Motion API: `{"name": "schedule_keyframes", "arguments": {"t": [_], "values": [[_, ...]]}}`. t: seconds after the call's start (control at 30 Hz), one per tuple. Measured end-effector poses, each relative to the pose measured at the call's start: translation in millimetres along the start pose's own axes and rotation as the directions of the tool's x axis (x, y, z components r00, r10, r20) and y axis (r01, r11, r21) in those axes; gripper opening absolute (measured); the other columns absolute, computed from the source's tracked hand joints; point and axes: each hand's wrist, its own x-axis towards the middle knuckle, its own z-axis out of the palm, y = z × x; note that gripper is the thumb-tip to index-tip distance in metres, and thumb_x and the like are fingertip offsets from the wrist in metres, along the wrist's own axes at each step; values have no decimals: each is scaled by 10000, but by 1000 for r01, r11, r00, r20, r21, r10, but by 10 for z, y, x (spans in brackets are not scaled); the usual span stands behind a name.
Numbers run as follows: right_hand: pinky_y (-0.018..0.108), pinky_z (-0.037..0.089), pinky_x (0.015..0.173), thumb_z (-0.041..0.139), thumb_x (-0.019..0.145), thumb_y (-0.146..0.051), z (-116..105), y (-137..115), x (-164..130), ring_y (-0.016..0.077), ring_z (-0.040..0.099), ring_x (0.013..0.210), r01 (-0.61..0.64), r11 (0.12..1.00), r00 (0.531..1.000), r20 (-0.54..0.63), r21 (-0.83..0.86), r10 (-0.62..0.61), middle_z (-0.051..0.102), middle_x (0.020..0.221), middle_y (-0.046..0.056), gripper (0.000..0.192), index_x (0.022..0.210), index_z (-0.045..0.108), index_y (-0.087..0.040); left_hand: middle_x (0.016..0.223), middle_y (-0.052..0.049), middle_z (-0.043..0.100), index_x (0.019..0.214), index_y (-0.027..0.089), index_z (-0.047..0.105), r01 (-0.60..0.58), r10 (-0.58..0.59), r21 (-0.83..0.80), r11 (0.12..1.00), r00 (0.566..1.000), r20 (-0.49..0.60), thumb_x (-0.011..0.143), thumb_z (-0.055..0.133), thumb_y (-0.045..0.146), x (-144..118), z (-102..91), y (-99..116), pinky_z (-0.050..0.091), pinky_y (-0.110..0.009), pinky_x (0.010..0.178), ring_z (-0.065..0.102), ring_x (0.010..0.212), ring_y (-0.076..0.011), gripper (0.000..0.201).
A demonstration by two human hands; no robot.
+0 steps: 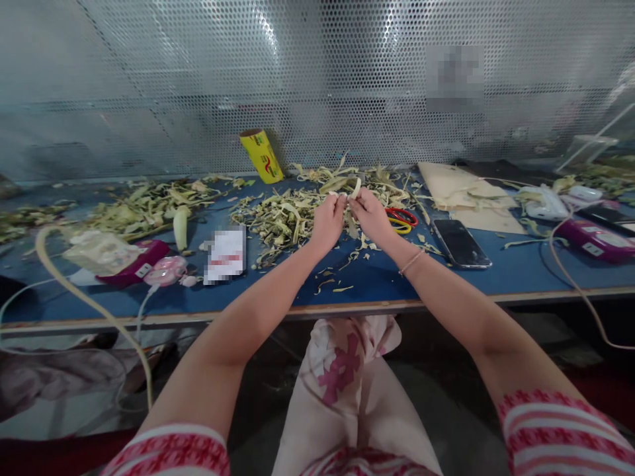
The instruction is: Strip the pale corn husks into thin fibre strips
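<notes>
Left hand (327, 221) and right hand (370, 215) pinch 1 pale stalk (355, 188) over peel pile (282, 218), fingers closed on it. Looks light, bendy, slippery; grip near ends.

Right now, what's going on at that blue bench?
A person seated at the blue table holds a pale plant stalk between the left hand and right hand, fingertips pinching it above a heap of green peelings. Red and yellow rubber bands and a dark phone lie just right of the hands. A yellow roll leans against the perforated back wall.
</notes>
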Motion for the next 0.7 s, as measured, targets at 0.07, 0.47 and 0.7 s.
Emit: {"name": "schedule_keyframes", "arguments": {"t": [0.07,0.47,0.7], "values": [[275,405,666,530,869,-323,17,1,14,157,488,720,14,1000,999,-38,24,-14,485,692,-16,77,859,527,-246,557,13,371,605,213,382,3,-3,11,1000,1000,13,909,504,358,-6,2,23,308,-288,628,409,596,-148,359],[244,284,516,626,783,-535,-5,-78,-10,107,348,540,-9,997,999,35,83,6,362,580,-46,323,776,496,-239,582,-5,385,607,208,412,1,-2,-29,1000,999,-42,892,468,523,85,-56,-67,337,-294,646,421,629,-158,428],[250,171,471,645,751,-574,-33,-33,-7,85,215,469,-51,989,999,0,141,51,266,514,-76,366,763,492,-242,545,1,382,624,210,428,-34,34,-41,999,999,9,868,473,572,18,-78,69,282,-301,582,379,545,-141,439]]}}
